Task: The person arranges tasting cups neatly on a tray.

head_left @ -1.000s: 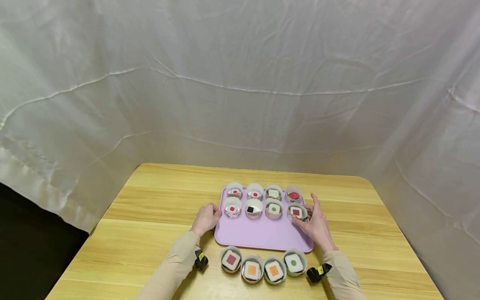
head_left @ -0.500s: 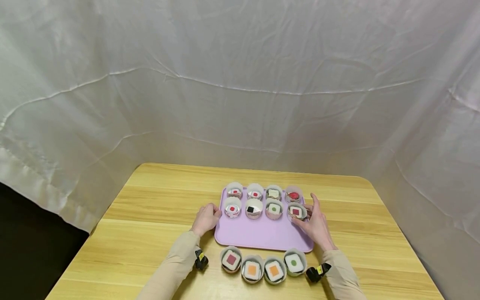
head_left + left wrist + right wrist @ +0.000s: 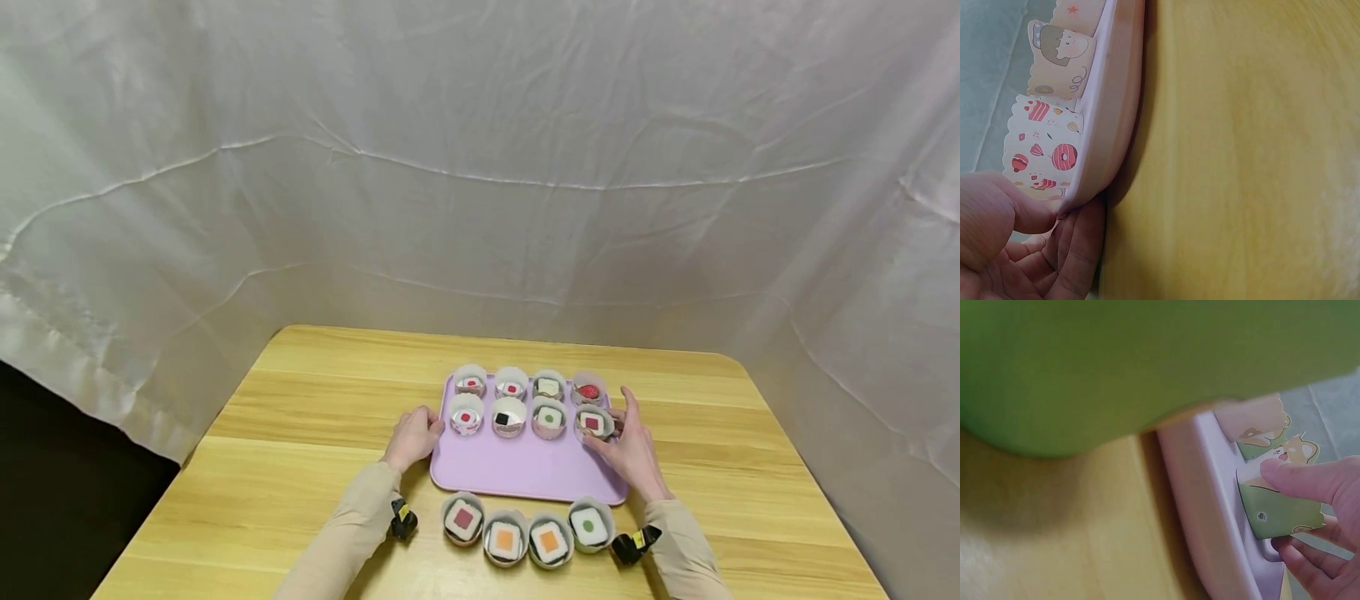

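My left hand [image 3: 412, 438] pinches the left rim of a purple tray [image 3: 502, 473]; in the left wrist view the thumb lies above the rim and curled fingers lie below it. At the tray's right end my right hand [image 3: 632, 450] holds a paper baking cup [image 3: 1279, 506], green with a dog print, between thumb and fingers. Inside that cup sits a white square sushi-like piece [image 3: 592, 424] with a dark red centre. Two rows of similar filled cups stand on the tray's far half, among them one with a black piece [image 3: 502, 419] and one with a red piece [image 3: 588, 391].
In front of the tray several more cups stand on the wooden table [image 3: 300, 400], including a green-centred one [image 3: 588, 526] and an orange-centred one [image 3: 504, 541]. A green cup wall [image 3: 1147, 362] fills the top of the right wrist view. Grey curtains [image 3: 480, 208] surround the table.
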Demonstrator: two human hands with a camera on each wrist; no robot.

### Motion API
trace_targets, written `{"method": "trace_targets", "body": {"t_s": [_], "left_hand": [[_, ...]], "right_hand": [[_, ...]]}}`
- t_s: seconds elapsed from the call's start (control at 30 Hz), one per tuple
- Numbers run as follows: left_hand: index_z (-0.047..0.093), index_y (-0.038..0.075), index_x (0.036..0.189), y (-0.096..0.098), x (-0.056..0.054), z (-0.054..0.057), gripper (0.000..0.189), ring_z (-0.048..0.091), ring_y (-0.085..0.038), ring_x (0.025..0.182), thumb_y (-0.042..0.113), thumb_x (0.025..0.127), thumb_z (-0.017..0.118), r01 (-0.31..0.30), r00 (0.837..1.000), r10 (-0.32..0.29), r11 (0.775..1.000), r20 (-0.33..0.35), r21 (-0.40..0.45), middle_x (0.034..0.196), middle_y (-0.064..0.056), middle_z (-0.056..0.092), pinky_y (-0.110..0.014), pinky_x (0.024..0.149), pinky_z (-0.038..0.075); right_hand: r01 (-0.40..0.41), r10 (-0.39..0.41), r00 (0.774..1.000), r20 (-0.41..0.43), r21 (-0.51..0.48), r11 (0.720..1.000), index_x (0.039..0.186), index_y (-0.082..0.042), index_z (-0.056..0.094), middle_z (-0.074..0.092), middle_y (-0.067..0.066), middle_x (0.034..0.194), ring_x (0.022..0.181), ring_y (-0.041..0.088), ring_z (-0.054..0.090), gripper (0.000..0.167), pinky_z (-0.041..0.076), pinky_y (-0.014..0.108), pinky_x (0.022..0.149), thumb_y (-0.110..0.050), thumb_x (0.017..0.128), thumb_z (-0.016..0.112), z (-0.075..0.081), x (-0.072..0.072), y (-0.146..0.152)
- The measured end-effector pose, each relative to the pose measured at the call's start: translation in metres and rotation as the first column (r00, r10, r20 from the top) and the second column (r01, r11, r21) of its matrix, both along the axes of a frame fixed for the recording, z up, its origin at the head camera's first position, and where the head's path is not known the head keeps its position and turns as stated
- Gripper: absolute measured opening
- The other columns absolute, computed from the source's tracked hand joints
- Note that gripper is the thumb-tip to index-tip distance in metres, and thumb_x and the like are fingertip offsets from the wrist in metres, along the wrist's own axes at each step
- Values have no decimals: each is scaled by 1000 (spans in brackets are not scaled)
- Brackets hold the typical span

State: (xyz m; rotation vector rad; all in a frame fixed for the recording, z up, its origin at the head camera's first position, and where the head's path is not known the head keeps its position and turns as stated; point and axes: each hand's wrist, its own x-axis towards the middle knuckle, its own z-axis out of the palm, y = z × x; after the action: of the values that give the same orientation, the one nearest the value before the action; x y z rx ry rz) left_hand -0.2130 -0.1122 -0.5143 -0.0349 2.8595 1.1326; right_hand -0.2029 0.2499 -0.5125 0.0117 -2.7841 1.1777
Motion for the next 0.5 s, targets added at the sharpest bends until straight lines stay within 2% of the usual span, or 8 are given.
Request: {"method": "trace_targets", "body": {"t_s": [0.37, 0.5], "left_hand": [[63, 2, 94, 1, -1, 0, 16, 59, -22, 77, 17, 99, 60, 0, 1000, 0, 1000, 3, 3, 85, -11, 66, -31, 67, 48], [64, 2, 93, 0, -1, 0, 16, 59, -22, 78, 17, 98, 60, 1, 1000, -1, 1000, -5, -7, 85, -11, 66, -32, 68, 48]], "right_hand": [[-5, 5, 1000, 0, 3, 1000, 159, -2, 7, 57, 31, 138, 118, 48, 62, 108, 49, 56, 104, -14, 82, 82, 1, -1, 1], [-48, 48, 999, 5, -24, 999, 158, -1, 8, 54, 32, 141, 120, 48, 61, 108, 47, 57, 106, -10, 81, 82, 1, 0, 3]]}}
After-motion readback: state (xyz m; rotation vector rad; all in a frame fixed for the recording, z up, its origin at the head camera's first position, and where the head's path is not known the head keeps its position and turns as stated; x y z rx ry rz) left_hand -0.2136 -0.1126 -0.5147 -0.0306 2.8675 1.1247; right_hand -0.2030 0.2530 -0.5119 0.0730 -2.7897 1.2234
